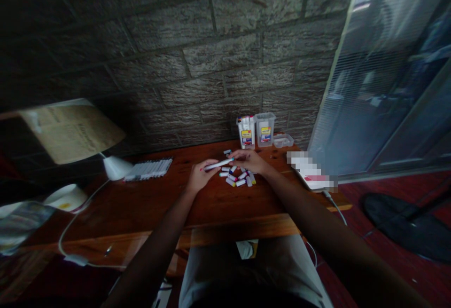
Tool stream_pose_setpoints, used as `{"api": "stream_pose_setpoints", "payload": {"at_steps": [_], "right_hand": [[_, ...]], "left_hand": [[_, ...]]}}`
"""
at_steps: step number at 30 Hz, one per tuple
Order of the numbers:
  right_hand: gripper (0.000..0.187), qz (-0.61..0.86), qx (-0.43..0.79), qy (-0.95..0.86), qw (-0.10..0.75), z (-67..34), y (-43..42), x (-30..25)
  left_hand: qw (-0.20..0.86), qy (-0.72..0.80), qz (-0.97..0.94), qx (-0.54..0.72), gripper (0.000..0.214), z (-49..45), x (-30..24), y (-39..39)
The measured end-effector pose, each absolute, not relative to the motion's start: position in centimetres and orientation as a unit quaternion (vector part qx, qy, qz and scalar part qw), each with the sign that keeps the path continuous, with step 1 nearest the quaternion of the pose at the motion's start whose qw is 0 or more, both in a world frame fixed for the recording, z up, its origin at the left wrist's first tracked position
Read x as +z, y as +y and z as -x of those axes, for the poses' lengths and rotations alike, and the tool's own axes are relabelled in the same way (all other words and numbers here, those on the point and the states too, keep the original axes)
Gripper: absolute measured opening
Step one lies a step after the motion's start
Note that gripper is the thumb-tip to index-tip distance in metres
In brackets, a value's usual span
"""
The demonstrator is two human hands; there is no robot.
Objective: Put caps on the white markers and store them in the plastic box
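A white marker [219,163] is held slantwise above the wooden table, a red tip at its left end and a teal end at its right. My left hand [200,176] is closed on its left part. At the teal end, the fingers of my right hand [251,161] close around it; whether a cap is between them is too small to tell. Just below lies a loose pile of short marker caps [241,182] with colored ends. One more cap [227,152] sits behind my hands. To the left, several white markers [150,169] lie side by side in a row.
At the back stand a clear box holding markers [246,136] and a second clear box [265,131], a clear lid [283,140] beside them. A lamp [73,131] and a paper bowl [66,197] are at left. A blurred-out white object [310,171] lies at right.
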State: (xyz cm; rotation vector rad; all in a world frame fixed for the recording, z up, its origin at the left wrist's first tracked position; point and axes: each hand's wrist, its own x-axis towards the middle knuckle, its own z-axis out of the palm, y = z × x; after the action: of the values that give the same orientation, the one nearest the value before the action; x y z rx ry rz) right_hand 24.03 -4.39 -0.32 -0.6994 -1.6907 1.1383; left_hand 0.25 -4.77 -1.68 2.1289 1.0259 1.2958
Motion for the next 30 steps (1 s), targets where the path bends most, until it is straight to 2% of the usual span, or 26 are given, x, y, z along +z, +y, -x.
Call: {"api": "stream_pose_setpoints", "payload": {"at_steps": [12,19,25,30], "right_hand": [[0.041,0.303,0.459,-0.716,0.43,-23.3,-5.7,0.2],[0.041,0.322,0.429,-0.687,0.489,-23.5,-5.3,0.5],[0.044,0.335,0.443,-0.641,0.529,-23.6,-4.9,1.0],[0.048,0.35,0.452,-0.604,0.555,-23.6,-4.7,1.0]], "left_hand": [[0.209,0.35,-0.789,0.46,0.03,-0.5,-1.4,-5.3],[0.18,0.39,-0.76,0.489,0.038,-0.8,-0.9,-5.4],[0.129,0.451,-0.732,0.495,0.036,-0.1,-1.3,-4.6],[0.16,0.43,-0.735,0.498,0.034,-0.2,-1.4,-4.7]]}}
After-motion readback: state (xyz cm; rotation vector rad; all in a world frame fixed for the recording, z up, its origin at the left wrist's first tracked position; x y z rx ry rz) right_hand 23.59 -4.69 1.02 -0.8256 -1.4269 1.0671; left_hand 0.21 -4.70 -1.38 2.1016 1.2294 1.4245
